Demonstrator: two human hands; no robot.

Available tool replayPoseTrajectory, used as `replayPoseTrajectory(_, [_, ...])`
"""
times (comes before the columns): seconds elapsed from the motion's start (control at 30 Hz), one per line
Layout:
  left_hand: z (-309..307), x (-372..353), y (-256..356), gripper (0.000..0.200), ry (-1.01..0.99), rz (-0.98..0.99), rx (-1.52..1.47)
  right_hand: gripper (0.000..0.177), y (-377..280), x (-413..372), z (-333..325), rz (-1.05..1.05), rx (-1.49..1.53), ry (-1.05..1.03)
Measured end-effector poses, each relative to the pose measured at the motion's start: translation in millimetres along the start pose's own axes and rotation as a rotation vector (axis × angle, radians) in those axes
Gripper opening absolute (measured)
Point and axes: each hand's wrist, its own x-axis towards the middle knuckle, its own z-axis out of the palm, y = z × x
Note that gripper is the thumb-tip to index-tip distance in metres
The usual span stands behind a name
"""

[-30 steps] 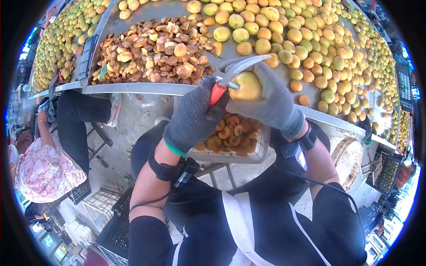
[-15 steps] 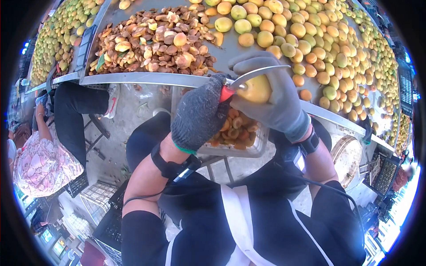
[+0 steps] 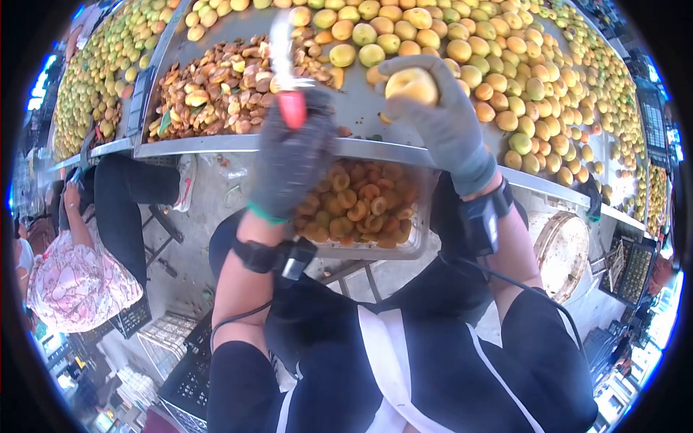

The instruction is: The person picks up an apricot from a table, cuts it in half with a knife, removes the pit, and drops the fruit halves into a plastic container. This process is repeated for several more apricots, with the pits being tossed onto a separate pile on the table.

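Note:
My left hand point(image 3: 292, 151), in a dark knit glove blurred by motion, is closed around the red handle of a knife point(image 3: 292, 108). The blade points up and away, smeared white, over the brown pile. My right hand point(image 3: 444, 108), in a grey glove, grips a yellow apricot point(image 3: 411, 86) above the metal table's near edge. Knife and apricot are apart. Below my hands, between my knees, a clear plastic tub point(image 3: 413, 247) holds halved apricots point(image 3: 354, 206).
Whole apricots point(image 3: 520, 79) cover the metal table point(image 3: 354, 108) at right and back. Brown pits and scraps point(image 3: 209, 90) lie heaped at left. A person in a floral garment point(image 3: 83, 289) sits at far left. A round white lid or bucket point(image 3: 561, 256) stands right; crates point(image 3: 191, 382) stand lower left.
The knife has left the apricot. My left hand has swung left with it, and my right hand has moved slightly up and left with the apricot, uncovering more of the tub.

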Motion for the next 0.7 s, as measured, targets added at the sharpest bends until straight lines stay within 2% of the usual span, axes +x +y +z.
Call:
replayPoseTrajectory(0.03, [-7, 11, 1, 0.028, 0.054, 0.397, 0.319, 0.039, 3, -1, -3, -0.008, -0.007, 0.013])
replayPoseTrajectory(0.1, [-15, 3, 33, 0.034, 0.087, -0.336, -0.430, 0.056, 6, 0, -6, 0.238, 1.150, -0.083])
replayPoseTrajectory(0.13, [-23, 0, 41, 0.039, -0.070, -0.320, -0.162, 0.073, 10, 1, -8, 0.277, 1.160, -0.107])
replayPoseTrajectory(0.17, [-18, -1, 44, 0.039, -0.077, -0.311, -0.162, 0.073, 14, 2, -10, 0.266, 1.155, -0.104])
replayPoseTrajectory(0.23, [-6, -5, 47, 0.040, -0.170, -0.268, -0.360, 0.073, 12, 2, -8, 0.284, 1.312, -0.274])
replayPoseTrajectory(0.27, [-3, -4, 53, 0.042, -0.210, -0.302, -0.357, 0.069, 8, -3, -8, 0.273, 1.057, -0.176])
replayPoseTrajectory(0.3, [-3, -3, 56, 0.042, -0.209, -0.301, -0.356, 0.069, 4, -4, -5, 0.273, 1.057, -0.177])
replayPoseTrajectory(0.37, [-3, 2, 59, 0.043, -0.298, -0.403, -0.205, 0.050, -2, -5, -1, 0.125, 1.185, -0.246])
replayPoseTrajectory(0.4, [0, 4, 57, 0.038, -0.276, -0.385, -0.164, 0.050, -8, -7, -1, 0.121, 1.186, -0.244])
replayPoseTrajectory(0.43, [2, 5, 55, 0.038, -0.281, -0.383, -0.164, 0.044, -17, -10, -3, 0.090, 1.035, -0.249])
replayPoseTrajectory(0.47, [4, 5, 52, 0.036, -0.237, -0.291, -0.066, 0.043, -20, -11, -5, 0.060, 0.885, -0.252])
replayPoseTrajectory(0.5, [6, 6, 50, 0.035, -0.193, -0.201, 0.031, 0.043, -17, -9, -5, 0.059, 0.884, -0.246])
replayPoseTrajectory(0.57, [6, 2, 38, 0.030, -0.162, -0.216, 0.059, 0.058, -6, -3, -6, -0.108, 0.648, -0.219])
replayPoseTrajectory(0.6, [6, 2, 30, 0.028, -0.180, -0.165, 0.170, 0.060, -1, 0, -8, -0.140, 0.633, -0.219])
replayPoseTrajectory(0.63, [5, 2, 25, 0.027, -0.196, -0.111, 0.281, 0.060, 0, 0, -9, -0.137, 0.631, -0.213])
replayPoseTrajectory(0.67, [6, -4, 23, 0.024, -0.191, -0.195, 0.168, 0.061, -1, 0, -10, -0.081, 0.652, -0.211])
replayPoseTrajectory(0.7, [4, -2, 21, 0.024, -0.194, -0.196, 0.167, 0.061, -3, 0, -11, -0.029, 0.674, -0.212])
